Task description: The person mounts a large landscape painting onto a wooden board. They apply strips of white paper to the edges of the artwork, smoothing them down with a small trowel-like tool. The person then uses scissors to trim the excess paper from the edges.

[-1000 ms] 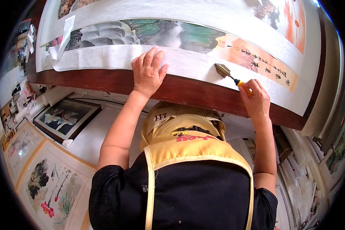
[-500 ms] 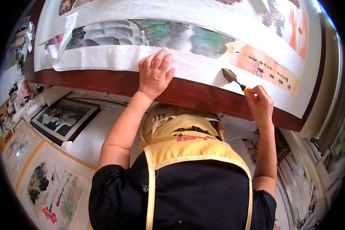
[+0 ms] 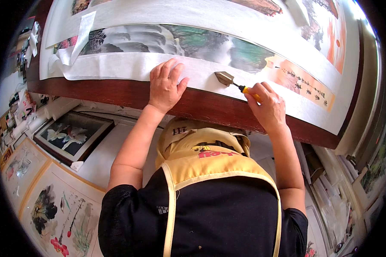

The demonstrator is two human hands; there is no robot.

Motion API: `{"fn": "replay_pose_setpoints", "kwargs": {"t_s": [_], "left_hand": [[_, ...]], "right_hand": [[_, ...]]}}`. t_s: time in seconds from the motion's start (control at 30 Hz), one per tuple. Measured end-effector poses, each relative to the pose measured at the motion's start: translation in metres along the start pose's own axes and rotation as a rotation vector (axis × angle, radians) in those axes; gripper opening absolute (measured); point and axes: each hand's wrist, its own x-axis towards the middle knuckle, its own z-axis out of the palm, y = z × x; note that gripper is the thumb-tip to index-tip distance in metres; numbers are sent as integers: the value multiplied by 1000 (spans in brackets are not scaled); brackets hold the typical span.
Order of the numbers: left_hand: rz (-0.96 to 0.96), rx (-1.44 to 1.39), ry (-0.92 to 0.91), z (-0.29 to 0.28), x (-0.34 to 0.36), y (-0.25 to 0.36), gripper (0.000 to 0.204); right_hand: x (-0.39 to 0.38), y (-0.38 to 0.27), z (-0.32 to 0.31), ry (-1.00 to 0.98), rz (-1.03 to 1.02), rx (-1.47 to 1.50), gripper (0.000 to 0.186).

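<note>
On the table lies a long landscape painting (image 3: 201,45), with a white paper border (image 3: 128,64) along its near side. My left hand (image 3: 163,85) rests on this border at the table's front edge, fingers spread and holding nothing. In my right hand (image 3: 268,105) is a small trowel-shaped tool (image 3: 224,78) with a pointed metal head, a thin shaft and a yellow-and-black handle. Its head lies over the white border below the painting's green part and points left. An orange panel with dark brush writing (image 3: 300,83) forms the painting's right end.
A loose white strip (image 3: 79,40) curls up at the left end. More paintings (image 3: 261,6) lie farther back on the dark red table (image 3: 111,92). Below left stand a framed flower picture (image 3: 70,135) and mounted paintings (image 3: 58,214). Paper rolls (image 3: 58,107) lie beside the table.
My right hand has moved left with the tool, its head sliding along the white border toward my left hand. My left hand has shifted slightly left and stays on the border.
</note>
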Motion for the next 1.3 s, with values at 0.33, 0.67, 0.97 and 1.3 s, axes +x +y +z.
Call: {"fn": "replay_pose_setpoints", "kwargs": {"t_s": [0.33, 0.67, 0.97, 1.3], "left_hand": [[-13, 72, -26, -12, -8, -21, 39], [46, 23, -74, -23, -9, -39, 40], [214, -221, -170, -56, -18, -117, 47], [156, -41, -174, -99, -34, -204, 49]], "right_hand": [[-2, 2, 4, 39, -43, -1, 14], [6, -33, 16, 1, 20, 36, 13], [12, -113, 57, 120, 147, 17, 17], [6, -131, 68, 168, 279, -22, 19]]}}
